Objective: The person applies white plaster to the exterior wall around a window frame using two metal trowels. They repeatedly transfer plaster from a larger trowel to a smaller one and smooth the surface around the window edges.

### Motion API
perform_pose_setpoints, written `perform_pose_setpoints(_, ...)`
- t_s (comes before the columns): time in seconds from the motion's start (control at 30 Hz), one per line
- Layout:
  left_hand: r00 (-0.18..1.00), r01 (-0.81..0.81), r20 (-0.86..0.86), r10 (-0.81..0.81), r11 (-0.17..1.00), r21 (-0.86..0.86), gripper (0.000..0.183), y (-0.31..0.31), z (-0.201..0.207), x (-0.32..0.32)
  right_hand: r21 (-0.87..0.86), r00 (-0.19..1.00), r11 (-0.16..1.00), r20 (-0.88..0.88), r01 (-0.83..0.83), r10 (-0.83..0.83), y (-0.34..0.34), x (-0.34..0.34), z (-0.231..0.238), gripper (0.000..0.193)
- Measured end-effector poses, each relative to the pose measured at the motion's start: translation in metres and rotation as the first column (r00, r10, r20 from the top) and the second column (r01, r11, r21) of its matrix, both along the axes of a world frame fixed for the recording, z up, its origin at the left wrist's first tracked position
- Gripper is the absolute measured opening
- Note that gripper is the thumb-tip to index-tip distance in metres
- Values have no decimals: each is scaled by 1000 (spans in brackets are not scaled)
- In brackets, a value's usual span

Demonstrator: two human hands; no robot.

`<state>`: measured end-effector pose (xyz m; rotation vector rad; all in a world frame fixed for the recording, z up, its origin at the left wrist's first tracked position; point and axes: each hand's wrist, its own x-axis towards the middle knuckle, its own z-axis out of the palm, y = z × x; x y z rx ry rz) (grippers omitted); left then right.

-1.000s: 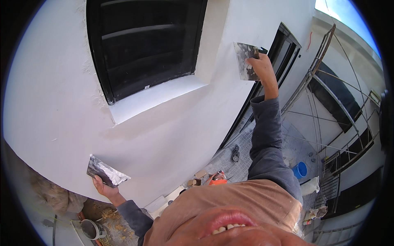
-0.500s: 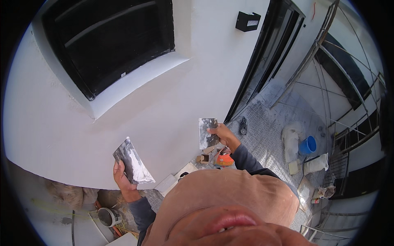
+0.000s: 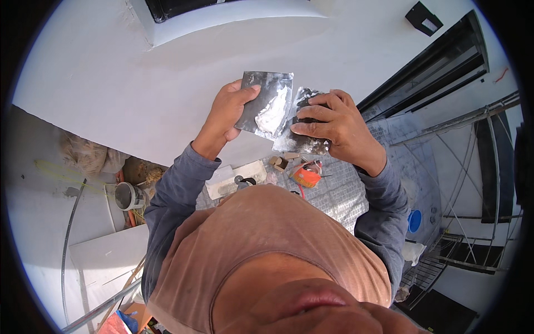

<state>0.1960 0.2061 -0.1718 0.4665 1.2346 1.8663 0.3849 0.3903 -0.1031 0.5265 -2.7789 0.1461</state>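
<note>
My left hand (image 3: 228, 108) grips a dark, flat filler blade (image 3: 257, 94), thumb on its face. A lump of white filler paste (image 3: 273, 114) lies along the right part of that blade. My right hand (image 3: 336, 122) is closed on a second flat filler blade (image 3: 286, 142), its fingers spread over the smeared face. The two blades meet or overlap at their inner edges, in front of the white wall (image 3: 167, 100); whether they touch along the whole edge I cannot tell.
Above is a window recess with a white sill (image 3: 239, 22). A black wall lamp (image 3: 424, 19) and a dark door frame (image 3: 428, 67) stand at right. Below lie an orange bag (image 3: 306, 175) and a small cardboard box (image 3: 278, 163). Metal scaffolding (image 3: 495, 161) rises at far right; a bucket (image 3: 129, 196) sits left.
My hands have come together from wide apart, bringing the two blades edge to edge. The view has shifted, so the window now sits higher.
</note>
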Motion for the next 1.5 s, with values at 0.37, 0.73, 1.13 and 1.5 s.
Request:
perform_pose_setpoints(0.37,983,-44,179,46,999,-11,33,-28,-13,-2,-95,992,991,78,-90,98,17,-9,-5,44)
perform_pose_setpoints(0.73,880,-311,-211,426,852,422,40,-184,96,-105,-432,820,899,-539,-71,-195,146,-9,46,38)
perform_pose_setpoints(1.13,523,-379,-305,796,538,753,36,-246,219,-244,654,589,678,-708,336,391,229,-117,191,66)
perform_pose_setpoints(1.5,-191,-352,-558,807,475,807,40,-262,173,-273,652,641,722,-661,231,391,252,-125,187,63)
